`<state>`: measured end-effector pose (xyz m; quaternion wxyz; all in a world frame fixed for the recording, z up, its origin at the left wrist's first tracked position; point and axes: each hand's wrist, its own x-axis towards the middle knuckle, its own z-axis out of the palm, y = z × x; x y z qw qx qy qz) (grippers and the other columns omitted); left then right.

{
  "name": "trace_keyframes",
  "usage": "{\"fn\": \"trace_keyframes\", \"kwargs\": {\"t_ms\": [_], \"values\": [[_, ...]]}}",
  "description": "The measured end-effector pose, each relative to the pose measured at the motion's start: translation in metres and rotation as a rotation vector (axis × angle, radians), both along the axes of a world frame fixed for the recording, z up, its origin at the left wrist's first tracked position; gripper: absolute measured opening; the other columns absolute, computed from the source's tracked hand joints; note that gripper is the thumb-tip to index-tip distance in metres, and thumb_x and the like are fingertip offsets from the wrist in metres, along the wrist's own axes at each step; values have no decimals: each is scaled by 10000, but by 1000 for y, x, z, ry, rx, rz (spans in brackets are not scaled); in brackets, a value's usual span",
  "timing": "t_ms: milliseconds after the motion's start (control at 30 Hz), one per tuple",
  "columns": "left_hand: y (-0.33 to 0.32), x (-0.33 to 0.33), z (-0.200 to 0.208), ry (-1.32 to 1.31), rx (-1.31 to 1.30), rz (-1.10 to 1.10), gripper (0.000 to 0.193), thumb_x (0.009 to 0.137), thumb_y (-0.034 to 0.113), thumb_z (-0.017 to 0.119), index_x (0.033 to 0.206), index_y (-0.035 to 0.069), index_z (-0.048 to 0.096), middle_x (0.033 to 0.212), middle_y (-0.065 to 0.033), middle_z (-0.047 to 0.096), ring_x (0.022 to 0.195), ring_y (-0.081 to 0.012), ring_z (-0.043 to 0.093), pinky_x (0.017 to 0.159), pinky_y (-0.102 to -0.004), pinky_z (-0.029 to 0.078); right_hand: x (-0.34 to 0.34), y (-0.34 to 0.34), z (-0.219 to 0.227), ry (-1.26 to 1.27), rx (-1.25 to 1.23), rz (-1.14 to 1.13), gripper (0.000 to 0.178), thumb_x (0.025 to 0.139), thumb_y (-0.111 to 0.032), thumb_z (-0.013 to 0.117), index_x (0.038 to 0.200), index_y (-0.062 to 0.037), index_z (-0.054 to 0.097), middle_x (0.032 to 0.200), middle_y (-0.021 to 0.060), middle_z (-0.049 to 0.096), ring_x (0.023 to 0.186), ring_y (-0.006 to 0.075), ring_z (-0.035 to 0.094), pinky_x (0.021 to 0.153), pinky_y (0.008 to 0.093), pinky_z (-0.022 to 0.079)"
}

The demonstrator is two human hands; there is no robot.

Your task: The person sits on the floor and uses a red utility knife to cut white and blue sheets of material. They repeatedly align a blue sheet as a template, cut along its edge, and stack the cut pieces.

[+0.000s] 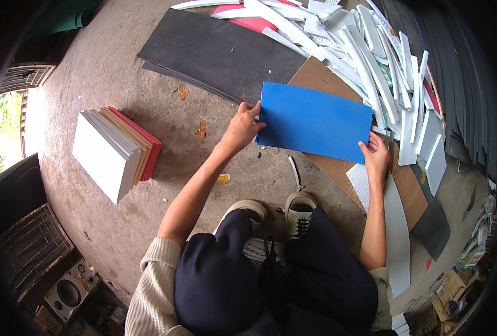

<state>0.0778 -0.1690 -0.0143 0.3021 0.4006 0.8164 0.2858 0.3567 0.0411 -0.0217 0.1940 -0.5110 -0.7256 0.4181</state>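
Observation:
A flat blue rectangular sheet (315, 123) is held in front of me by its two short ends. My left hand (243, 127) pinches its left edge, thumb and fingers closed on it. At the lower right corner my right hand (376, 157) grips it, thumb on top and the other fingers partly hidden behind the edge. Below the sheet lies a brown board (335, 176), partly covered by it. Large dark grey sheets (220, 53) rest on the floor just beyond.
White, grey, tan and red sheets stand in a stack (114, 151) on the concrete floor (91, 67) at left. A heap of white offcut strips (366, 61) spreads at the far right. A long pale strip (397, 241) lies beside my right forearm. A speaker (68, 292) sits at lower left.

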Motion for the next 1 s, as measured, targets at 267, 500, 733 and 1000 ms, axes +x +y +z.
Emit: {"fn": "trace_keyframes", "kwargs": {"t_ms": [267,500,733,1000], "values": [[-2,-3,-6,4,19,-12,558,726,52,629,1238,21,410,1086,-144,443,825,-236,590,745,-326,482,3,1,-8,10,10,23,378,689,11,665,1050,16,554,901,115,630,769,149,607,672,250,493],[-1,-8,-21,-84,103,-51,655,720,21,636,1298,54,328,1106,-143,398,851,-241,577,738,-319,505,12,11,-12,84,-30,52,326,716,19,620,1038,-8,578,905,113,633,785,166,615,689,266,486],[-2,-6,-22,-124,113,8,631,723,28,632,1294,79,369,1082,-125,424,813,-187,550,730,-283,489,12,14,-2,29,-137,52,329,765,42,556,1094,31,553,940,105,629,836,128,595,749,235,464],[1,-8,-16,-323,76,101,610,752,38,619,1298,35,348,1126,-97,415,972,-168,505,801,-270,459,14,18,-5,57,-75,35,313,700,-13,645,1009,-48,612,792,98,639,730,154,609,655,253,480]]}}
